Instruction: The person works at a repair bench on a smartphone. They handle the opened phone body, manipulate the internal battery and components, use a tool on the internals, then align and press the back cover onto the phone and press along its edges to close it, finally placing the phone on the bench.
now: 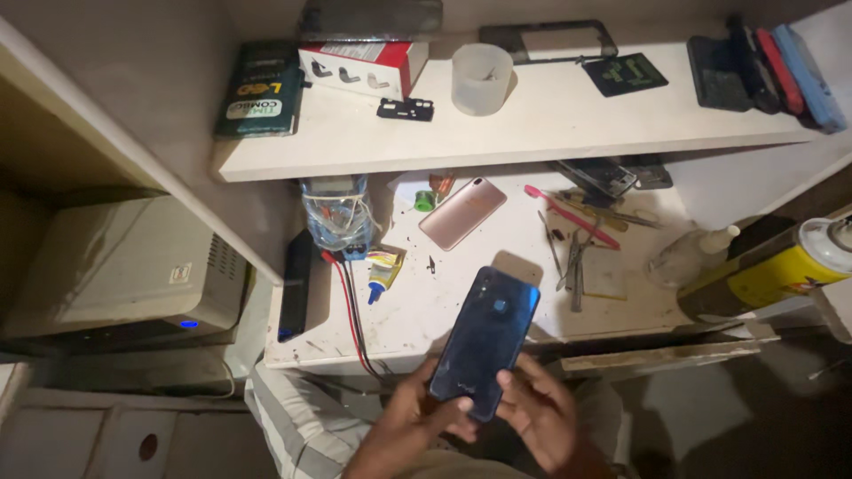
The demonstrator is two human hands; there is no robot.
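Hands meet low at the front edge of a scuffed white workbench (417, 310), both gripping one dark blue glossy smartphone (486, 341). It is held back side up, its top end tilted out over the bench's front edge and its lower end down at the person's lap. The left hand (404, 430) curls around the phone's lower left corner, thumb lying on the back cover; the right hand (537, 412) closes on the lower right corner, fingers pressed to the edge. Holding it at the bottom leaves the back and its small camera window open to view.

Farther back on the bench, near the middle, lies a rose-gold smartphone (461, 213), also back up. A pink toothbrush (570, 215) and some thin metal tools, probably tweezers (572, 266), lie toward the right rear, within reach. A small yellow glue tube (383, 270) rests near the left edge beside red and black wires (351, 306). On the white shelf (550, 120) above stands a translucent plastic cup (482, 80), beside a red and white box (364, 66).
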